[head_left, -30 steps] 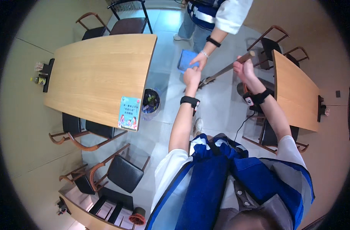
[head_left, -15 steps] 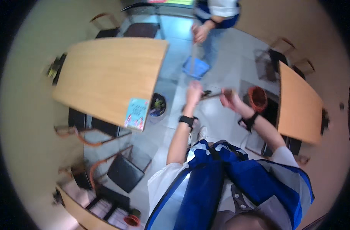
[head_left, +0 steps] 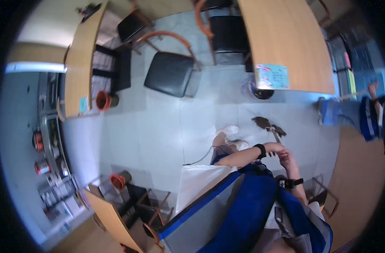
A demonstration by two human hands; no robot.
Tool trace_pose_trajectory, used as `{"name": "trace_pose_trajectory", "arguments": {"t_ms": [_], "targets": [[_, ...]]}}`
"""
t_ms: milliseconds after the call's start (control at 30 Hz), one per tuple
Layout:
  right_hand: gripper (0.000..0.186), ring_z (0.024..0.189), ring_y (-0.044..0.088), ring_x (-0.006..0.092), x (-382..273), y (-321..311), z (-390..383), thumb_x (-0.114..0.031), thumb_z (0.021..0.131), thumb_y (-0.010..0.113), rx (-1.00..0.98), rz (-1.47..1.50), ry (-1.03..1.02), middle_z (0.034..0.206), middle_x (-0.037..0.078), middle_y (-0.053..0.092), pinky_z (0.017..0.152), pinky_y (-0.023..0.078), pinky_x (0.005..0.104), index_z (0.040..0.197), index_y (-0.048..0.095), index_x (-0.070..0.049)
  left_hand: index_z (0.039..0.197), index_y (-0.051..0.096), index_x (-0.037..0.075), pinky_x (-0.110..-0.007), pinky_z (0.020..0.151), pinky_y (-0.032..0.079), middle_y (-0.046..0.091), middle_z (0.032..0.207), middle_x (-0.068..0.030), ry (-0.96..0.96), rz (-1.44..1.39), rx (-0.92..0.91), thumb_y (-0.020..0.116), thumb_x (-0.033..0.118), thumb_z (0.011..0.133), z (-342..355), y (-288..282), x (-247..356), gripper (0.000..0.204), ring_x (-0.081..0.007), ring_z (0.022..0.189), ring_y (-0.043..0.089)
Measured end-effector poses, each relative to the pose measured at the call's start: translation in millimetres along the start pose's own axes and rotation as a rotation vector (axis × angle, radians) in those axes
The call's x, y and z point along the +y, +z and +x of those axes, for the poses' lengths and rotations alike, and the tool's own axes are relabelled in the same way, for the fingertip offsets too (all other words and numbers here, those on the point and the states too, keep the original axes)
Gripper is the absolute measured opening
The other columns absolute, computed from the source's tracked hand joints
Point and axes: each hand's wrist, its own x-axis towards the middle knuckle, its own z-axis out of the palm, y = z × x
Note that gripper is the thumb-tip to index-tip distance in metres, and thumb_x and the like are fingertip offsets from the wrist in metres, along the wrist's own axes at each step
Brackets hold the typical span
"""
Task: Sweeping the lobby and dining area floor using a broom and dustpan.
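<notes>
My left hand [head_left: 273, 148] and my right hand [head_left: 287, 157] are close together in front of me, both closed around the handle of a broom [head_left: 278, 130]. Its dark brown head rests on the light tiled floor, just beyond my hands, and the pale handle slants up from it. My hands hide the upper part of the handle. A dark band sits on each of my wrists. At the far right, another person's hand [head_left: 372, 87] holds the long pale handle of a blue dustpan [head_left: 330, 113].
A wooden table [head_left: 291, 33] with a light-blue booklet [head_left: 273, 77] stands ahead, a bin [head_left: 263, 93] below its edge. A black-seated chair [head_left: 169, 74] stands ahead left. Red-rimmed bins [head_left: 103, 101] stand near the left tables [head_left: 76, 80]. My white shoes [head_left: 228, 130] are left of the broom.
My view has swung left, so the table and booklet now appear farther right. My hands have come closer together on the handle. The person with the dustpan now appears at the right edge.
</notes>
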Motion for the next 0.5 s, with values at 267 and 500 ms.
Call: {"name": "trace_pose_trajectory", "arguments": {"t_ms": [267,500], "targets": [[0.011,0.055,0.045,0.0125,45,124,-42,0.003,0.071,0.042,0.178,0.411,-0.017,0.066,0.007,0.043,0.048,0.043,0.0184,0.081,0.038,0.007,0.093,0.05,0.008,-0.037,0.061,0.046,0.052,0.091,-0.0083,-0.093,-0.322,-0.013,0.035,0.035,0.075,-14,-15,-3,0.036,-0.0196,0.075,0.052],[0.003,0.049,0.042,0.0097,33,59,-52,-0.002,0.075,0.038,-0.115,0.736,0.149,0.061,0.002,0.041,0.042,0.039,0.0176,0.075,0.039,0.0,0.093,0.051,0.009,-0.035,0.063,0.045,0.052,0.092,-0.0041,-0.096,-0.164,-0.239,0.038,0.042,0.073,18,-6,-8,0.04,-0.0177,0.081,0.05]]}}
